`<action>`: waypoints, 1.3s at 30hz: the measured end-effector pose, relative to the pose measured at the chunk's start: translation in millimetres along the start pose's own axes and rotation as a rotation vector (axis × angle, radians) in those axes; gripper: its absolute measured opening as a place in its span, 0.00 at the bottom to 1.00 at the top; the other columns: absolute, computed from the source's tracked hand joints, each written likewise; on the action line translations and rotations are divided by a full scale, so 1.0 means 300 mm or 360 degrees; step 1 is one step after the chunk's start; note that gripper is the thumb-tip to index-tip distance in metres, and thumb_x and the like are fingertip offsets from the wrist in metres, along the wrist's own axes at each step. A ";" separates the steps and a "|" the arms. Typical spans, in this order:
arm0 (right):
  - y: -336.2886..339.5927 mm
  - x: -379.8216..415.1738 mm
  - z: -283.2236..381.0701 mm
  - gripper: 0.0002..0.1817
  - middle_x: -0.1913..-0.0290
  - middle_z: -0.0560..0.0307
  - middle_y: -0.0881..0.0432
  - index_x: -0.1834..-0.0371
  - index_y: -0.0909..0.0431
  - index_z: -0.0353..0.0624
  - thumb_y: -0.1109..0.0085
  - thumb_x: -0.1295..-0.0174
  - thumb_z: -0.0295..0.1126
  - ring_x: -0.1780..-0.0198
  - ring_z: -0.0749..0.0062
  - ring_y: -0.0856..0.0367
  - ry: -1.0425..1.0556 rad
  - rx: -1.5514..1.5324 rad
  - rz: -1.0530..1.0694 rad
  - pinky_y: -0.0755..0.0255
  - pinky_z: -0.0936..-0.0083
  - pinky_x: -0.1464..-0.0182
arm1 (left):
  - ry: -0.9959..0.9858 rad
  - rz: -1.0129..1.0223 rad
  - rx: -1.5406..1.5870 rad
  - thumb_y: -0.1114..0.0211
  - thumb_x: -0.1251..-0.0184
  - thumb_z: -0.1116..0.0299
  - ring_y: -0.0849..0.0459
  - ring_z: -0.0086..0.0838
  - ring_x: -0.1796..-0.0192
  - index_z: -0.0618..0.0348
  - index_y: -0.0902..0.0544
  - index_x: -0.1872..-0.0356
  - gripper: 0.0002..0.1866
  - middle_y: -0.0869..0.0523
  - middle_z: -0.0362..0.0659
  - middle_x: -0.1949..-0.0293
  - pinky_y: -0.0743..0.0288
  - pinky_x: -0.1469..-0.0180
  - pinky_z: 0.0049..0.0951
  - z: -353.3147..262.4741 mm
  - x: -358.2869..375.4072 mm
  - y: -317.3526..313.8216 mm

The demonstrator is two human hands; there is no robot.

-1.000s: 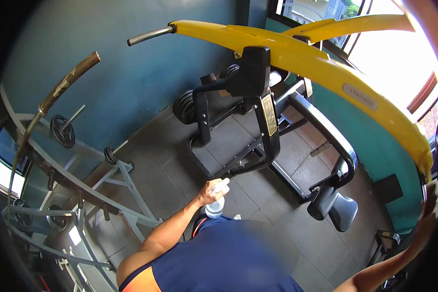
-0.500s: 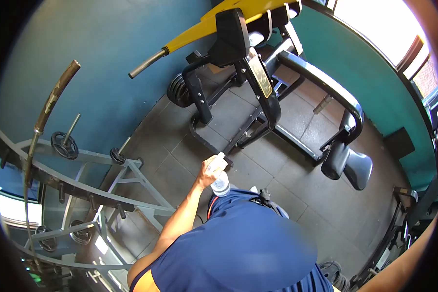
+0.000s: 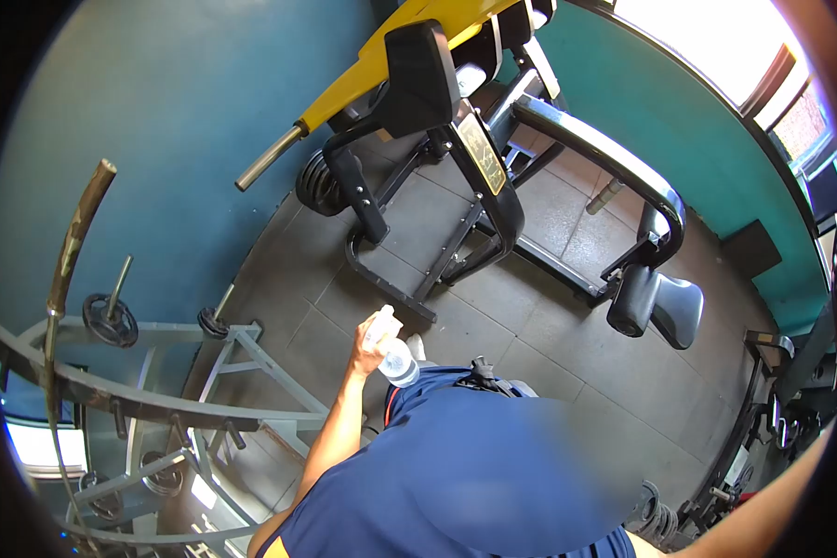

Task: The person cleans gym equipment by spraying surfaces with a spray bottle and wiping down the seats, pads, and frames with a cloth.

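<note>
Below the centre of the view, my left hand (image 3: 369, 347) is wrapped round a clear plastic bottle (image 3: 399, 364) with a white top. The bottle is tilted, its top toward the yellow and black machine and its base near my dark blue clothing (image 3: 474, 456). My right forearm (image 3: 763, 507) reaches up along the lower right edge, and the hand at its end is out of view.
A yellow and black exercise machine (image 3: 418, 79) with a black padded seat (image 3: 679, 312) stands ahead on dark floor tiles. At the left is a grey metal rack (image 3: 158, 400) with weight plates (image 3: 110, 320). More equipment (image 3: 763, 418) lines the right side.
The machine, rack and floor have shifted in the view as the camera moved. My left hand, still round the bottle, appears farther left and slightly lower.
</note>
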State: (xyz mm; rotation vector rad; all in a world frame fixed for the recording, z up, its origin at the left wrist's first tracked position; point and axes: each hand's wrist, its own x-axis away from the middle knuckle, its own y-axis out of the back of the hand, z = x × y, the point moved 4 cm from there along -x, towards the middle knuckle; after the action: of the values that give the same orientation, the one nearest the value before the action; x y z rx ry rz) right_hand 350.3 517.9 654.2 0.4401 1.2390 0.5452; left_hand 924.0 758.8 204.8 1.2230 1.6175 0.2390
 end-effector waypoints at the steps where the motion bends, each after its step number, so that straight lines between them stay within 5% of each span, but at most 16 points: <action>1: -0.009 -0.002 -0.003 0.17 0.59 0.51 0.17 0.52 0.18 0.40 0.47 0.35 0.40 0.57 0.61 0.16 -0.0039 -0.0040 -0.0016 0.17 0.62 0.53 | 0.0112 0.0035 0.0114 0.35 0.45 0.82 0.15 0.38 0.68 0.66 0.19 0.59 0.11 0.15 0.50 0.66 0.18 0.62 0.37 0.030 -0.008 0.006; 2: -0.021 0.003 0.000 0.17 0.59 0.51 0.17 0.51 0.18 0.40 0.47 0.35 0.39 0.57 0.62 0.16 -0.0077 -0.0102 -0.0035 0.17 0.62 0.53 | 0.0216 0.0072 0.0224 0.35 0.44 0.82 0.15 0.38 0.68 0.66 0.19 0.59 0.11 0.15 0.50 0.66 0.18 0.63 0.36 0.058 -0.030 0.020; 7: -0.153 0.050 -0.008 0.16 0.58 0.51 0.18 0.50 0.18 0.40 0.48 0.35 0.36 0.56 0.63 0.16 -0.0411 -0.0717 -0.0162 0.17 0.63 0.53 | -0.0249 0.0081 -0.0027 0.39 0.40 0.78 0.16 0.38 0.70 0.67 0.20 0.62 0.06 0.16 0.49 0.68 0.20 0.64 0.33 0.180 -0.139 0.075; 8: -0.218 0.076 0.000 0.16 0.58 0.51 0.18 0.50 0.18 0.40 0.48 0.35 0.35 0.56 0.64 0.16 -0.0532 -0.0967 -0.0176 0.17 0.63 0.52 | 0.0122 0.0294 0.0172 0.30 0.51 0.82 0.13 0.46 0.59 0.65 0.16 0.61 0.13 0.14 0.49 0.65 0.16 0.56 0.42 0.223 -0.149 0.092; 12: -0.508 0.282 0.198 0.16 0.57 0.52 0.18 0.49 0.18 0.40 0.49 0.35 0.33 0.56 0.65 0.17 -0.1075 -0.1819 -0.0163 0.17 0.64 0.52 | 0.0351 0.0436 0.0399 0.31 0.50 0.82 0.14 0.46 0.62 0.64 0.17 0.62 0.12 0.14 0.50 0.65 0.17 0.55 0.43 0.312 -0.229 0.158; 14: -0.675 0.377 0.393 0.16 0.57 0.52 0.18 0.48 0.18 0.40 0.49 0.34 0.32 0.55 0.66 0.17 -0.1339 -0.2110 0.0002 0.16 0.64 0.52 | 0.0277 0.0442 0.0309 0.35 0.41 0.75 0.16 0.38 0.66 0.65 0.18 0.64 0.06 0.15 0.47 0.68 0.21 0.61 0.37 0.343 -0.251 0.178; 15: -0.741 0.402 0.509 0.16 0.56 0.52 0.18 0.48 0.18 0.40 0.49 0.34 0.31 0.55 0.66 0.17 -0.1468 -0.2212 0.0121 0.16 0.64 0.52 | 0.0273 0.0460 0.0298 0.39 0.32 0.67 0.17 0.30 0.71 0.67 0.19 0.66 0.11 0.16 0.45 0.70 0.25 0.66 0.31 0.357 -0.262 0.185; 16: -0.870 0.398 0.573 0.15 0.59 0.56 0.19 0.48 0.17 0.40 0.44 0.35 0.32 0.61 0.71 0.18 -0.1020 -0.2354 0.0327 0.19 0.72 0.57 | 0.0469 0.0481 0.0423 0.39 0.32 0.66 0.17 0.28 0.70 0.66 0.19 0.66 0.11 0.16 0.44 0.71 0.25 0.66 0.30 0.374 -0.258 0.192; 18: -0.885 0.324 0.780 0.24 0.58 0.55 0.22 0.39 0.26 0.39 0.38 0.37 0.36 0.59 0.73 0.22 -0.1046 -0.2599 0.0449 0.25 0.76 0.54 | 0.1026 0.0506 0.0609 0.38 0.32 0.63 0.17 0.24 0.70 0.64 0.18 0.66 0.12 0.16 0.41 0.73 0.24 0.65 0.27 0.369 -0.271 0.214; 19: -0.899 0.273 0.854 0.31 0.53 0.51 0.23 0.34 0.32 0.39 0.36 0.37 0.40 0.53 0.70 0.23 -0.0992 -0.2737 0.0431 0.27 0.75 0.49 | 0.0853 0.0461 0.0492 0.38 0.32 0.65 0.17 0.23 0.70 0.64 0.18 0.65 0.11 0.17 0.41 0.73 0.25 0.67 0.26 0.392 -0.258 0.215; 21: -0.957 0.157 0.965 0.38 0.51 0.48 0.26 0.30 0.41 0.33 0.36 0.34 0.45 0.49 0.63 0.24 -0.0838 -0.2791 -0.0419 0.29 0.69 0.43 | 0.1064 0.0349 0.0554 0.39 0.32 0.66 0.18 0.23 0.72 0.64 0.18 0.65 0.10 0.17 0.40 0.73 0.26 0.69 0.25 0.354 -0.277 0.230; 22: -1.003 0.173 1.021 0.43 0.43 0.42 0.29 0.27 0.45 0.31 0.37 0.33 0.50 0.45 0.58 0.25 -0.0962 -0.2435 -0.0520 0.30 0.64 0.40 | 0.1108 0.0303 0.0544 0.40 0.31 0.66 0.19 0.26 0.72 0.64 0.18 0.65 0.11 0.17 0.42 0.72 0.26 0.69 0.28 0.345 -0.268 0.231; 24: -1.216 0.280 1.223 0.44 0.33 0.31 0.35 0.24 0.49 0.29 0.45 0.27 0.53 0.32 0.47 0.33 -0.1289 -0.2575 -0.0497 0.40 0.56 0.29 | 0.1216 0.0180 0.0530 0.41 0.30 0.66 0.20 0.28 0.72 0.64 0.18 0.65 0.11 0.18 0.43 0.72 0.26 0.69 0.30 0.315 -0.242 0.216; 28: -1.217 0.428 1.545 0.39 0.36 0.32 0.33 0.28 0.46 0.30 0.45 0.28 0.50 0.35 0.47 0.31 -0.0699 -0.2414 -0.0136 0.39 0.56 0.32 | 0.1531 -0.0283 0.0653 0.40 0.30 0.66 0.20 0.23 0.73 0.61 0.18 0.65 0.09 0.17 0.41 0.72 0.27 0.69 0.27 0.188 -0.204 0.126; 34: -1.332 -0.076 1.457 0.31 0.40 0.34 0.30 0.34 0.41 0.30 0.45 0.28 0.45 0.39 0.48 0.29 -0.0559 -0.2614 -0.0120 0.36 0.55 0.36 | 0.2004 -0.1187 0.0922 0.36 0.32 0.66 0.18 0.23 0.72 0.60 0.16 0.60 0.09 0.15 0.40 0.69 0.23 0.67 0.26 -0.018 -0.042 -0.025; 39: -1.208 0.133 1.521 0.25 0.43 0.36 0.28 0.40 0.37 0.31 0.45 0.29 0.41 0.42 0.49 0.27 -0.0430 -0.2547 -0.0086 0.34 0.54 0.40 | 0.2113 -0.1129 0.0963 0.36 0.32 0.65 0.18 0.23 0.72 0.60 0.16 0.60 0.09 0.15 0.40 0.69 0.23 0.67 0.26 -0.033 -0.108 -0.120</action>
State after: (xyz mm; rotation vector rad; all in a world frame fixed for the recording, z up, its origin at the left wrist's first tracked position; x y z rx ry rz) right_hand 852.6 245.0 534.1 -0.8468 0.2761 1.1761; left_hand 892.7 720.4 204.7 0.7634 3.3503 0.0816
